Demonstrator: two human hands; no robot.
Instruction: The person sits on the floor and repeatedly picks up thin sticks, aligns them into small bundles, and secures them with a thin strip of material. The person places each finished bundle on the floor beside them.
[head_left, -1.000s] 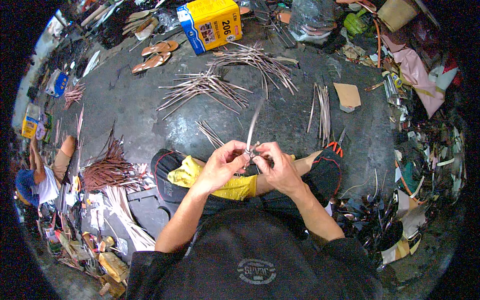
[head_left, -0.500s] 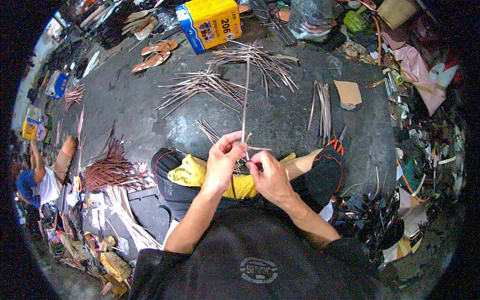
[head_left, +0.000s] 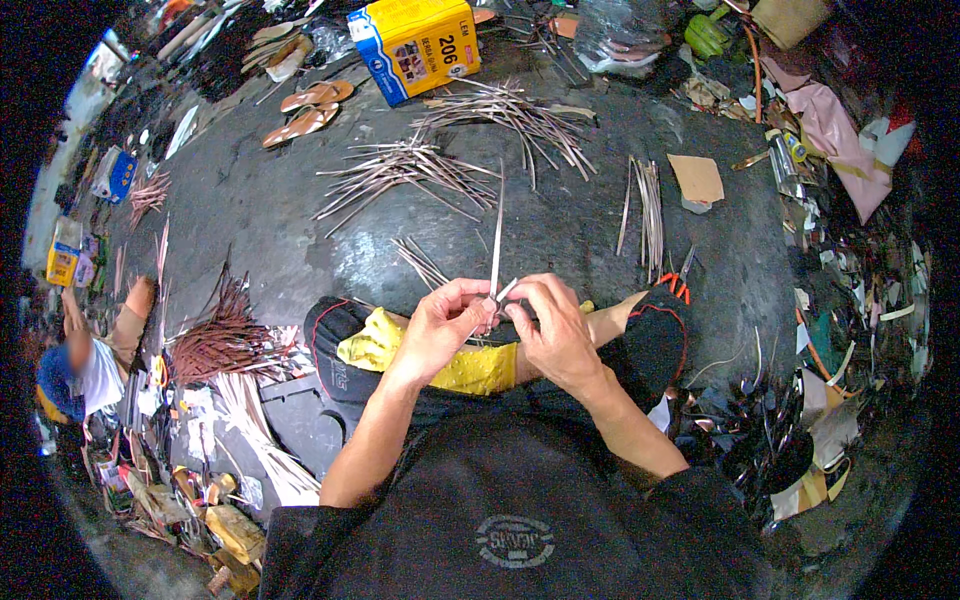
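A long, thin grey-brown strip (head_left: 497, 230) stands up from between my hands and tapers toward its far end. My left hand (head_left: 440, 328) is closed, pinching this strip between thumb and fingers over my lap. Close on its right, my right hand (head_left: 558, 335) pinches the strip's near end, where a short pale piece sticks out between the two hands. The fingers partly hide how the end is folded or joined. Beneath the hands, yellow cloth (head_left: 470, 372) lies across my crossed legs. Just beyond my left hand rests a small bunch of similar strips (head_left: 420, 262).
Strip piles lie ahead, one at left (head_left: 410, 180) and another farther back (head_left: 515, 120), near a yellow-blue box (head_left: 420, 50). At right are upright strips (head_left: 648, 210), cardboard (head_left: 695, 182) and an orange-handled cutting tool (head_left: 679, 280). Dark red strips (head_left: 225, 335) and another person (head_left: 90, 370) are left.
The strip has dropped lower and its far end now reaches less far. My right hand has risen slightly and turned, its fingers now at the strip's near end beside my left fingertips.
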